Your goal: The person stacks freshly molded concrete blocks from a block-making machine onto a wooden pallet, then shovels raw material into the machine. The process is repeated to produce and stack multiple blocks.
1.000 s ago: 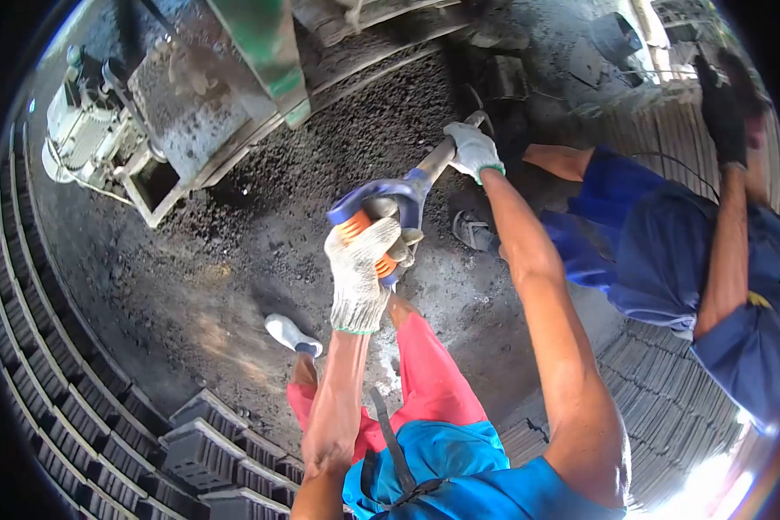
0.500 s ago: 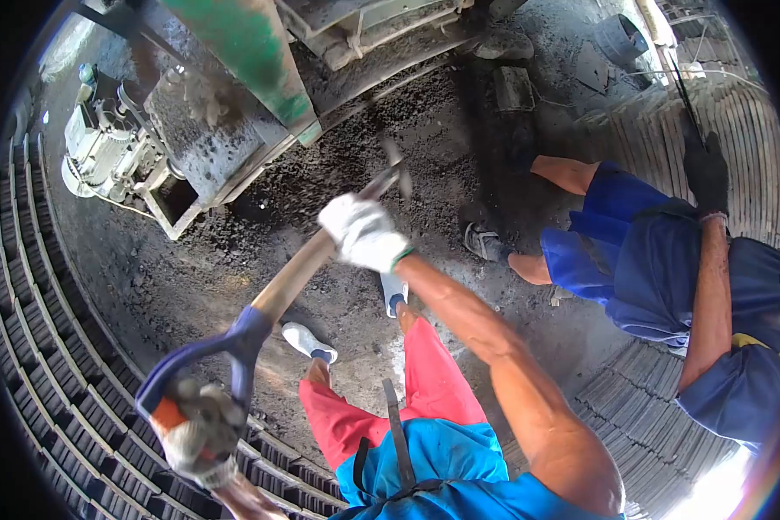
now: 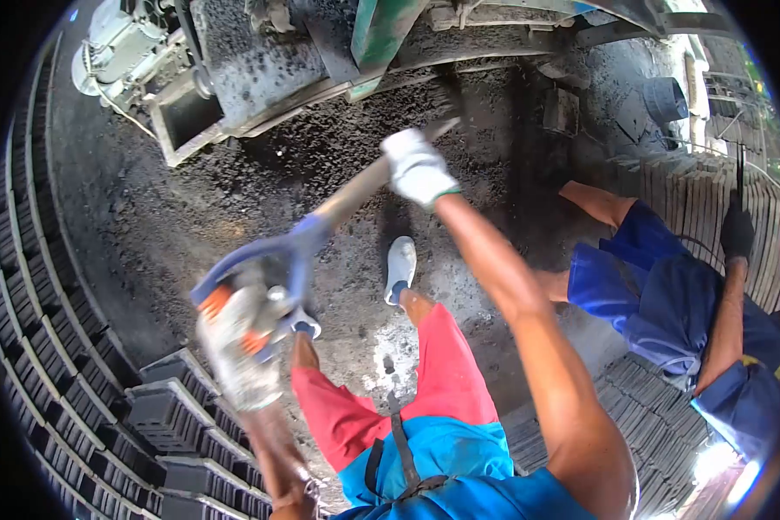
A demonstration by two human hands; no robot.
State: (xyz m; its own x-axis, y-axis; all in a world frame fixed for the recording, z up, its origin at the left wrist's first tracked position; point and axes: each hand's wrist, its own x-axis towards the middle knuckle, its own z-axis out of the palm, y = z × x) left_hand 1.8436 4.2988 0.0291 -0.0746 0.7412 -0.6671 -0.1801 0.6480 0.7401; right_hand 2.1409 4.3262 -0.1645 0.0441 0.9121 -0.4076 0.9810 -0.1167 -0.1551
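Note:
A shovel (image 3: 353,191) with a wooden shaft and a blue D-shaped handle slants across the middle of the head view. My left hand (image 3: 241,334), in a white glove with orange patches, is closed round the D-handle's grip. Further along, my right hand (image 3: 418,166) wraps the shaft near its lower end, in a white glove with a green cuff. Just past it shows the shovel's blade (image 3: 443,128), narrow from this angle and blurred, over dark loose grit (image 3: 321,143) on the ground.
A machine with a green post (image 3: 383,39) and a metal chute (image 3: 269,78) stands ahead. Racks of dark slabs (image 3: 61,373) curve along the left. To the right, a co-worker in blue (image 3: 646,286) is close by, near stacked boards (image 3: 693,195) and stacked tiles (image 3: 637,416).
The shovel and both hands have moved to the right and forward in the view, still gripping. My feet have shifted, and the view has turned, so the machine sits higher.

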